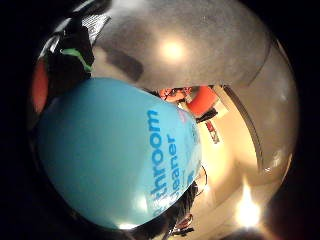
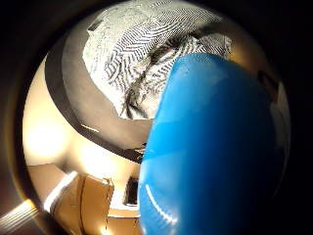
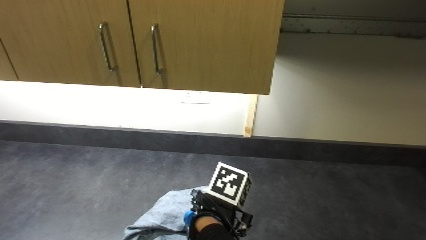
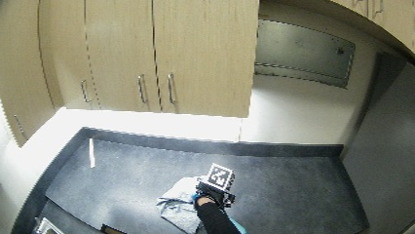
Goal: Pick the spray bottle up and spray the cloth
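My gloved right hand [image 3: 214, 220] is low over the dark counter [image 3: 80, 185], and a bit of the blue spray bottle [image 3: 190, 217] shows at its side. The fingers curl round the bottle. In the little finger side palm view the bottle [image 1: 120, 155] fills much of the picture, with "bathroom cleaner" printed on it. Its blue body [image 2: 215, 147] also looms close in the thumb side palm view. A crumpled light grey-blue cloth [image 3: 160, 217] lies on the counter just beside and under the hand, and its patterned weave [image 2: 142, 54] shows beyond the bottle. The nozzle is hidden.
Wooden wall cupboards [image 3: 133, 40] with metal handles hang above the lit back wall. The counter [image 4: 292, 180] stretches wide on both sides of the cloth [image 4: 175, 200]. A thin white strip [image 4: 91, 153] lies near the counter's left end. A wall closes the right side.
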